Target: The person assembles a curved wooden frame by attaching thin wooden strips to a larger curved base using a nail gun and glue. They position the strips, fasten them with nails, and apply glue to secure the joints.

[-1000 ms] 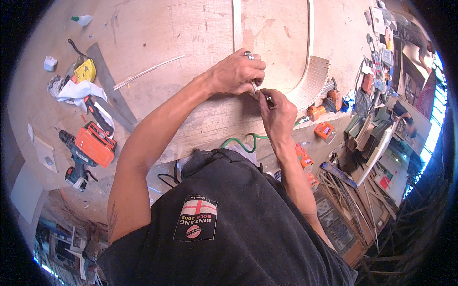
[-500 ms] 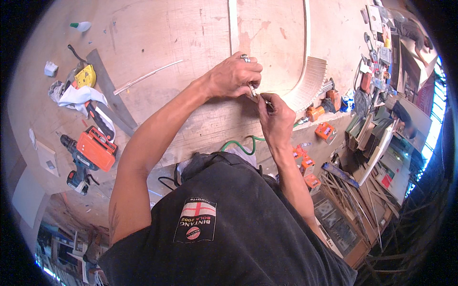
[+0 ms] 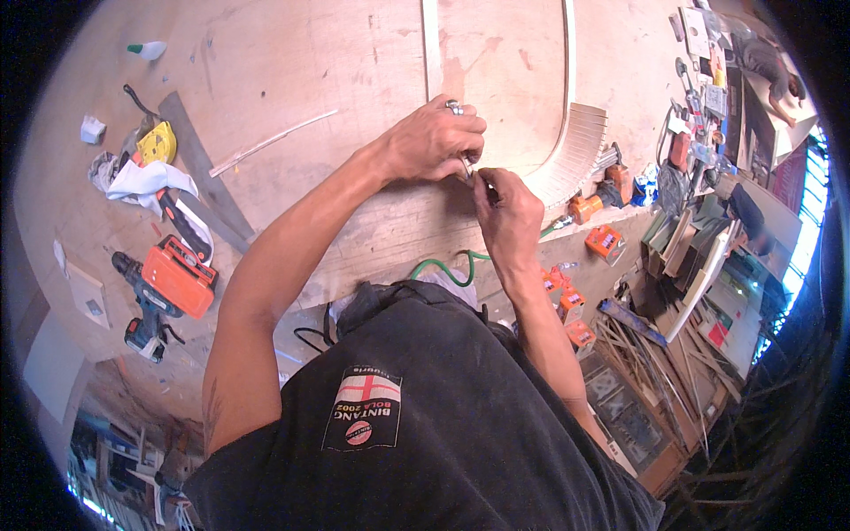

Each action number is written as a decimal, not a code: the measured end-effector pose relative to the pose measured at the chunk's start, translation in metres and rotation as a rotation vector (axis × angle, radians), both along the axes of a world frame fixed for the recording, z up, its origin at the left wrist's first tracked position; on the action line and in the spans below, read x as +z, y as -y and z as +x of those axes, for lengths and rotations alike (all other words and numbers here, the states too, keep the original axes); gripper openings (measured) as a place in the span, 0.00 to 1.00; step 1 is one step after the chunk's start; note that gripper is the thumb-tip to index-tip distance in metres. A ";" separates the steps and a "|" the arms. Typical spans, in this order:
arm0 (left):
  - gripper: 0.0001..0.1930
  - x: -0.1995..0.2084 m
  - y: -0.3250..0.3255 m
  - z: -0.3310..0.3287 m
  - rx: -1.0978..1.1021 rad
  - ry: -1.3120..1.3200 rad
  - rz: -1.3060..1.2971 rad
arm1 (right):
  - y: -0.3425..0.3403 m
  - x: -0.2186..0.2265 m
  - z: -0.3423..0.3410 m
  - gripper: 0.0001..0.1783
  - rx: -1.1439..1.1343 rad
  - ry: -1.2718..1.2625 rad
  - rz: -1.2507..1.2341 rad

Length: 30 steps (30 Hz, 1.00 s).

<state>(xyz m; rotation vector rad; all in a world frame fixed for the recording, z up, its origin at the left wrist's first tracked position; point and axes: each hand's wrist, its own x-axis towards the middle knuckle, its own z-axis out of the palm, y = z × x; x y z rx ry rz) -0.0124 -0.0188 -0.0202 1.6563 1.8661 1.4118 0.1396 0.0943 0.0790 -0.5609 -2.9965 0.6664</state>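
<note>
My left hand (image 3: 436, 140), a ring on one finger, is closed in a pinch above the bench. A small pale piece (image 3: 467, 168) shows at its fingertips; its kind is hard to make out. My right hand (image 3: 511, 208) meets it from the right, thumb and forefinger pressed together at the near end of that piece. A long pale strip (image 3: 432, 49) runs from the far edge down to my left hand, which hides its near end. To the right, another pale strip (image 3: 569, 62) curves into a wide band with many crosswise cuts (image 3: 580, 146).
Left on the wooden bench (image 3: 292, 71) lie an orange case (image 3: 180, 274), a cordless drill (image 3: 146, 296), a handsaw (image 3: 186, 226) and a yellow tape measure (image 3: 158, 142). A green hose (image 3: 434, 264) loops at the near edge. Orange boxes (image 3: 605, 243) stand right; another person (image 3: 768, 73) is far right.
My right hand has shifted slightly up and left, with its fingers drawn closer together. My left hand stays almost where it was.
</note>
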 end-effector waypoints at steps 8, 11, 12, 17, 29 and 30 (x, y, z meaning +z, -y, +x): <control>0.13 0.006 -0.001 -0.002 0.013 -0.021 -0.001 | 0.001 0.006 0.004 0.11 -0.165 -0.001 -0.174; 0.13 0.008 -0.001 -0.004 0.002 -0.037 -0.018 | -0.001 0.007 0.009 0.13 -0.152 0.026 -0.236; 0.13 0.009 -0.002 -0.005 0.000 -0.031 -0.024 | -0.003 0.007 0.010 0.12 -0.153 0.012 -0.233; 0.12 0.013 -0.002 -0.005 -0.007 -0.011 -0.023 | -0.008 0.004 0.016 0.08 -0.182 -0.061 -0.243; 0.11 0.023 -0.003 -0.010 -0.085 0.002 -0.136 | -0.042 -0.009 0.046 0.07 -0.385 -0.154 -0.442; 0.12 0.023 -0.002 -0.010 -0.088 0.002 -0.138 | -0.044 -0.009 0.046 0.08 -0.388 -0.149 -0.452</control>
